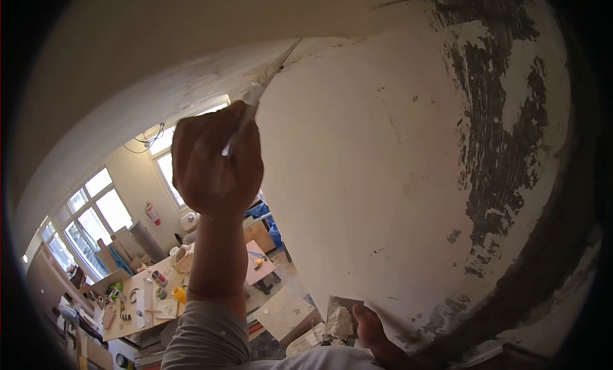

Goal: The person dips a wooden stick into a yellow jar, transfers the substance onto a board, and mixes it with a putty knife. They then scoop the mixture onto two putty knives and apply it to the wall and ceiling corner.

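Note:
My left hand (218,162) is raised, its fingers closed round the handle of a putty knife (260,89). The knife's thin blade, seen nearly edge-on, reaches to the corner where the pale wall (357,153) meets the overhanging surface (191,63). Low in the view, my right hand (373,332) grips a flat grey plate (354,302), thumb on top, with its other fingers hidden. A lump of whitish putty (340,322) lies on that plate. Dark rough patches (501,127) streak the wall to the right.
Below on the left stands a worktable (131,328) crowded with tools and a yellow container (179,295). Wooden boxes (287,312) and a small pink-topped table (260,263) are beneath me. A fire extinguisher (152,213) hangs near the windows (92,207).

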Demonstrator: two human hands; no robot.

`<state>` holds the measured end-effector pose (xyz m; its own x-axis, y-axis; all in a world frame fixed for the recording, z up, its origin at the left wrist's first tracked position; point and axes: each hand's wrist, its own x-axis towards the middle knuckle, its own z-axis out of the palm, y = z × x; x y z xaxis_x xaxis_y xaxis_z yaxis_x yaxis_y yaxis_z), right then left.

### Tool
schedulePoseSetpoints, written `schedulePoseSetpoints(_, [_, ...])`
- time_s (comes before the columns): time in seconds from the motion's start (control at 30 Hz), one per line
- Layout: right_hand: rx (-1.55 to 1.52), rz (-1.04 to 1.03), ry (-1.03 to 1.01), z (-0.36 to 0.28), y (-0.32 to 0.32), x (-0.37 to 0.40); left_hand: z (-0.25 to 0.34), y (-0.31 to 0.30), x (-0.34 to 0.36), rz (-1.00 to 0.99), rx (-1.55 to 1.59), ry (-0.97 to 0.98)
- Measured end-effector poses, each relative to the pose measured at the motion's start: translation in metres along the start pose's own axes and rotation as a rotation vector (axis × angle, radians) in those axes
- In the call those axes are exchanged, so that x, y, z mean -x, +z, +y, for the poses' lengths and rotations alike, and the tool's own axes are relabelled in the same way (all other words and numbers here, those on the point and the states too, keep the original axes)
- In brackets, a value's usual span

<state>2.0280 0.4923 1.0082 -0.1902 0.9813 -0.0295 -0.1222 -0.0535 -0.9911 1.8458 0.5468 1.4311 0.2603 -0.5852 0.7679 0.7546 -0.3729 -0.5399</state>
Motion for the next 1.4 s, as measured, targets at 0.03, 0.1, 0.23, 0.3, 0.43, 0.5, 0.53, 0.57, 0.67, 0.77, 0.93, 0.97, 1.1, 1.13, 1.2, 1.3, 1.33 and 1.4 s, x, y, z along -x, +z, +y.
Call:
schedulePoseSetpoints(0.03, [-0.104,-0.022,0.026,0.003,0.000,-0.001,0.002,-0.003,0.002,-0.052,0.001,0.030])
schedulePoseSetpoints(0.1, [-0.117,-0.011,0.021,0.015,-0.001,-0.006,0.009,0.008,-0.004,-0.158,0.092,0.061])
schedulePoseSetpoints(0.23, [-0.176,-0.013,0.036,-0.002,0.003,0.001,0.007,0.041,-0.014,-0.154,0.072,0.097])
schedulePoseSetpoints(0.3, [-0.149,-0.024,0.012,0.006,0.000,-0.004,0.002,0.041,-0.016,-0.114,0.035,0.118])
schedulePoseSetpoints(0.43, [-0.077,0.010,0.023,0.017,-0.001,-0.006,-0.009,0.009,-0.008,-0.020,-0.078,0.041])
schedulePoseSetpoints(0.5, [-0.084,-0.017,0.018,0.052,-0.007,-0.021,-0.014,-0.019,0.010,-0.028,-0.169,-0.072])
schedulePoseSetpoints(0.53, [-0.129,-0.031,0.040,0.054,-0.006,-0.021,-0.012,-0.035,0.021,-0.068,-0.120,-0.215])
schedulePoseSetpoints(0.57, [-0.174,-0.043,0.062,0.056,-0.005,-0.022,-0.010,-0.051,0.037,-0.107,-0.068,-0.357])
schedulePoseSetpoints(0.67, [-0.456,-0.073,0.191,0.008,0.009,-0.007,0.009,-0.105,0.100,-0.414,0.019,-0.890])
schedulePoseSetpoints(0.77, [-0.729,-0.113,0.293,-0.016,0.022,0.000,0.047,-0.155,0.185,-0.571,0.334,-1.525])
schedulePoseSetpoints(0.93, [-0.871,-0.134,0.424,0.001,0.044,0.000,0.126,-0.231,0.267,-1.025,0.550,-1.859])
schedulePoseSetpoints(0.97, [-0.887,-0.129,0.464,0.002,0.056,0.000,0.139,-0.243,0.278,-0.571,0.794,-2.582])
schedulePoseSetpoints(1.1, [-0.846,-0.141,0.563,0.002,0.100,0.014,0.159,-0.292,0.290,-0.608,0.996,-2.738])
schedulePoseSetpoints(1.13, [-0.849,-0.139,0.567,-0.003,0.108,0.019,0.159,-0.300,0.284,-0.606,0.966,-2.768])
schedulePoseSetpoints(1.2, [-0.824,-0.126,0.563,0.004,0.122,0.025,0.157,-0.321,0.288,-0.630,0.928,-2.788])
schedulePoseSetpoints(1.3, [-0.800,-0.104,0.559,0.021,0.135,0.033,0.149,-0.354,0.295,-0.792,0.883,-2.741])
schedulePoseSetpoints(1.33, [-0.796,-0.095,0.555,0.024,0.139,0.035,0.146,-0.368,0.302,-0.827,0.862,-2.742])
schedulePoseSetpoints(1.4, [-0.817,0.008,0.529,0.005,0.149,0.039,0.137,-0.395,0.334,-1.099,0.689,-2.243])
